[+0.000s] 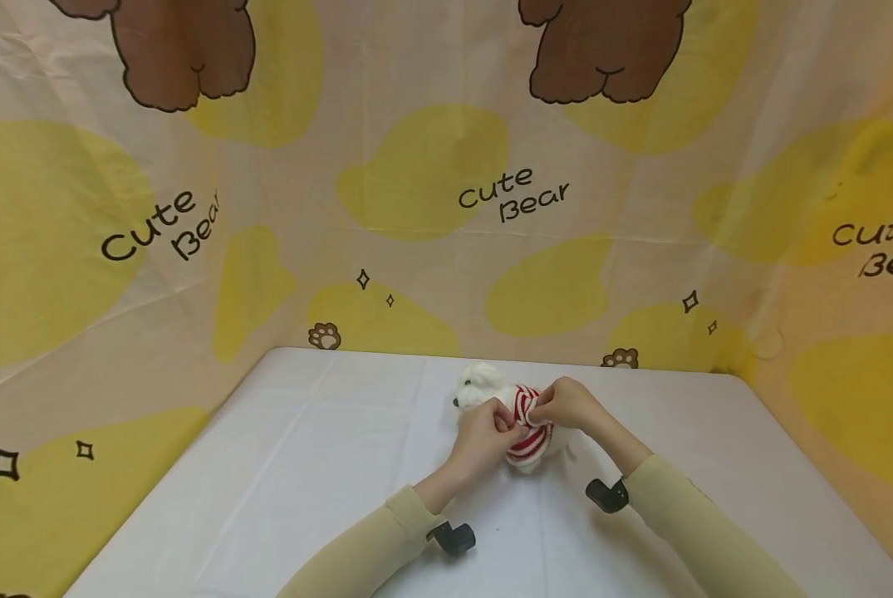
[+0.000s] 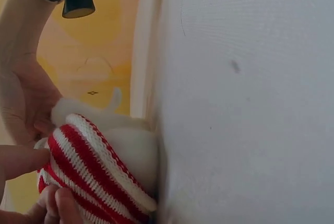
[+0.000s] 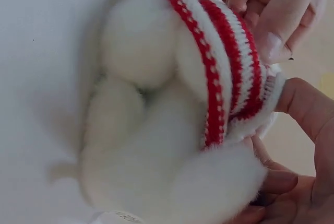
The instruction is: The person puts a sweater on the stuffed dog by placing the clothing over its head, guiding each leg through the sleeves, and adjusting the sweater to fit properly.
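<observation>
A white plush dog (image 1: 483, 375) in a red-and-white striped knitted sweater (image 1: 524, 448) is on the table, its head toward the left in the head view. At the sweater's near side, my left hand (image 1: 486, 436) pinches the knit between thumb and fingers. My right hand (image 1: 569, 405) grips the sweater's rolled edge from the other side; in the right wrist view its thumb (image 3: 302, 104) hooks that edge, with fingers behind the plush. White furry legs (image 3: 141, 41) stick out below the striped hem. The dog's head is outside both wrist views.
The white table (image 1: 304, 465) reaches back to a fabric backdrop (image 1: 416, 249) printed with yellow patches and bears, with side walls of the same cloth. Black wrist mounts (image 1: 455, 540) hang from both sleeves. A small white label (image 3: 120, 217) shows at the plush's underside.
</observation>
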Action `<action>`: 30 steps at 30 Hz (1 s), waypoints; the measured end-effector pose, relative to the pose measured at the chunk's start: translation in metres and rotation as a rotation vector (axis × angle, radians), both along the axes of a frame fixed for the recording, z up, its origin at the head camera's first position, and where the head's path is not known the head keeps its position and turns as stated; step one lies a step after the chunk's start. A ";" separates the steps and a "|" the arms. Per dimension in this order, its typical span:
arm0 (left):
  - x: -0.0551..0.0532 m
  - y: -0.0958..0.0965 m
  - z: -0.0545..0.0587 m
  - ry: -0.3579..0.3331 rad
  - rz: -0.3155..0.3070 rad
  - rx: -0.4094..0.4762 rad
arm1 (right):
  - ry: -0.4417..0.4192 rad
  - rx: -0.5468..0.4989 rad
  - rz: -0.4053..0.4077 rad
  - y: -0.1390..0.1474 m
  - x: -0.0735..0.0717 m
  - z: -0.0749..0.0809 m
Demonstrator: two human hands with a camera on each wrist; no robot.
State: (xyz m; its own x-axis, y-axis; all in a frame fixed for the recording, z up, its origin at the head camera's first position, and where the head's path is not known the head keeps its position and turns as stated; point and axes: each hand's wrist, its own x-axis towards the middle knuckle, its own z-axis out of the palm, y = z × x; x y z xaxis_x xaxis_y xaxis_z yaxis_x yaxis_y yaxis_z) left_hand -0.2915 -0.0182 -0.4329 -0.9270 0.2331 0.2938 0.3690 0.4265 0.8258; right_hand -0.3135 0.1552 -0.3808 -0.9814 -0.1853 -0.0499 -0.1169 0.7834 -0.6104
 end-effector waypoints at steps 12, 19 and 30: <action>0.000 0.006 0.003 -0.043 -0.009 0.058 | -0.081 -0.062 -0.109 0.002 -0.003 0.002; 0.000 0.006 0.003 -0.011 -0.034 0.046 | -0.103 -0.032 -0.131 0.002 -0.004 0.004; -0.001 -0.002 0.000 0.043 -0.083 -0.153 | -0.181 -0.082 -0.138 0.009 -0.006 0.004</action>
State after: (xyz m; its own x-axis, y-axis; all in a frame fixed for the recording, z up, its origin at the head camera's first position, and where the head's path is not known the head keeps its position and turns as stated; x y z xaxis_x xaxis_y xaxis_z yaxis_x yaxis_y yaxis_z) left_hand -0.2921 -0.0203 -0.4330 -0.8903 0.3530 0.2877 0.4412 0.5126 0.7366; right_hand -0.3199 0.1643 -0.3766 -0.9742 -0.0604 -0.2175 0.1051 0.7316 -0.6736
